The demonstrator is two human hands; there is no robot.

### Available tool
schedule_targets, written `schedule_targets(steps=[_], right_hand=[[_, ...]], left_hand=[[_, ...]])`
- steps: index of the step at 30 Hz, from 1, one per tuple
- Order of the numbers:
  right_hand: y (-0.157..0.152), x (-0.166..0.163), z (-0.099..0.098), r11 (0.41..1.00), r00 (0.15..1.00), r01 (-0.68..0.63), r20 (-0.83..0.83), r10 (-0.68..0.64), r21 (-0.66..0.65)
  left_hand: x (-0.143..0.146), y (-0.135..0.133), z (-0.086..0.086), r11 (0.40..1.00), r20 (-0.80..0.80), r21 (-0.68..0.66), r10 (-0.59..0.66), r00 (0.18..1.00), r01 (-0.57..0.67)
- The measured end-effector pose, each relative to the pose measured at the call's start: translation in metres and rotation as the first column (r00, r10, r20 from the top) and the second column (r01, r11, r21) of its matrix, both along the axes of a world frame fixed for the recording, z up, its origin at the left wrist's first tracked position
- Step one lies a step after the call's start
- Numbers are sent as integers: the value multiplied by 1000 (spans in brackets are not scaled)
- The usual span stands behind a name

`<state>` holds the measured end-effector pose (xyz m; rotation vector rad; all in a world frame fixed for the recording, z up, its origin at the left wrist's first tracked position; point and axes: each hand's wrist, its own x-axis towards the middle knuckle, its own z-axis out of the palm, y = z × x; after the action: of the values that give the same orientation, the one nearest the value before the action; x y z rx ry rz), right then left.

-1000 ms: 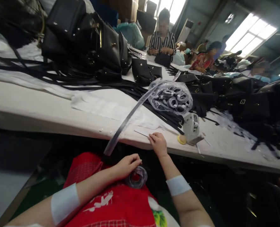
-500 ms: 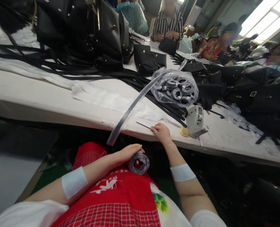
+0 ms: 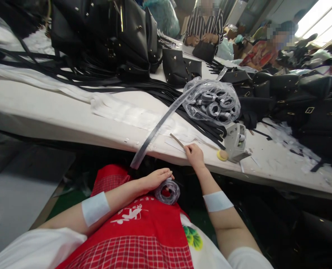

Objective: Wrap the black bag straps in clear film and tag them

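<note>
My left hand [image 3: 158,179] is closed over the top of a plastic-wrapped grey coil [image 3: 174,195], held against the red apron [image 3: 151,224]. Part of its grip is hidden behind the coil. At the table's front edge, my right hand [image 3: 195,155] pinches the end of a thin brownish strip [image 3: 177,141], which points up and left over the white cloth. A long grey strap in clear film [image 3: 157,130] slants across the table between my hands and hangs over the edge. Beyond it lies a clear bag of grey coils [image 3: 214,102].
A grey tape dispenser [image 3: 235,144] stands right of my right hand, beside a small yellow roll [image 3: 222,155]. Black handbags [image 3: 129,41] and long black straps [image 3: 98,80] crowd the back left. More black bags [image 3: 303,104] lie right. A person in stripes [image 3: 203,28] works opposite.
The strip in my right hand has lifted and turned, now showing its brownish face. My left hand still holds the coil. The whole view has shifted slightly.
</note>
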<state>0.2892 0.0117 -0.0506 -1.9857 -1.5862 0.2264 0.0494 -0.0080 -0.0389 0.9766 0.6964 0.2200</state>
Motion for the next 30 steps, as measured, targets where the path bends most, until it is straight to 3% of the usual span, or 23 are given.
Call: schedule_targets(steps=[5,11,15,19,23,30], right_hand=[[4,-1,2,981,991,109,63,-121,162],[-13,36,26,915,944,248,133,-302,319],[-45,51,24,950,936,194,244,-254,243],[-68,53,5,976,980,166,84,-179,138],[-67,60,-3,976,983,185,-13,-185,113],[-59,73,10,986,972,166,-167,-162,8]], left_hand=[[1,-3,-2,998,6,62,4,1000,-5],[-1,-2,-1,996,-17,87,10,1000,-9],[-1,1,4,990,-33,138,-20,999,25],[2,3,2,983,-35,179,-37,999,43],[6,2,-5,990,-30,125,-64,997,67],[8,2,-7,988,-49,144,-55,997,62]])
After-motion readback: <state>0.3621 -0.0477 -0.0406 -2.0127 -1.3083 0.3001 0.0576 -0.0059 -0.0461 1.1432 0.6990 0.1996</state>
